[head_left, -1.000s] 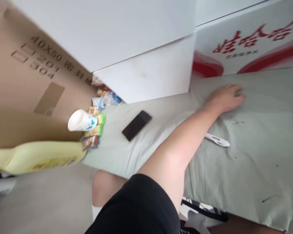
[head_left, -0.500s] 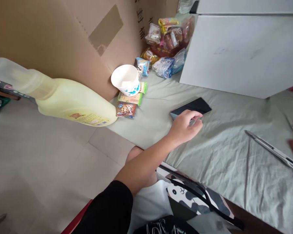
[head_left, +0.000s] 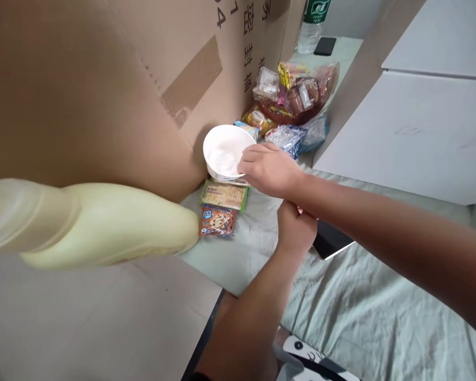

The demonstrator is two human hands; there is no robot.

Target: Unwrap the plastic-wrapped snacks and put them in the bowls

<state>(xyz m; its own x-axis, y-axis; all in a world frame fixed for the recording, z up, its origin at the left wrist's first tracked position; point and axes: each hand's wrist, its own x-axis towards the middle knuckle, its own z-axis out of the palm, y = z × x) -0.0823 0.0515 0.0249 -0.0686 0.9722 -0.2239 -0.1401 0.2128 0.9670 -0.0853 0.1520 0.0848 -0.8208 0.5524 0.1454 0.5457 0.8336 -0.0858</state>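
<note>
A white paper cup (head_left: 216,170) with white crumpled stuff inside stands by the cardboard box. My right hand (head_left: 267,166) is at the cup's right rim, fingers curled and closed over it; the fingertips are partly hidden. Just below my right wrist, my left hand (head_left: 297,227) is closed, and what its fingers hold, if anything, is hidden. A dark-screened phone (head_left: 333,241) lies beside my left hand, partly covered by my right forearm. In front of the cup lie a green biscuit packet (head_left: 223,196) and a brown cookie packet (head_left: 218,220).
Several wrapped snacks (head_left: 301,100) are heaped behind the cup. A large yellow bottle (head_left: 122,225) lies at left against the cardboard box (head_left: 135,121). White boxes (head_left: 412,132) stand at right on the wrinkled sheet (head_left: 381,296). A water bottle (head_left: 311,32) is at the back.
My right hand has come across from the right edge to the cup. My left hand stays closed near the phone, now under my right wrist. The view has shifted, and the pen-like silver tool is out of sight.
</note>
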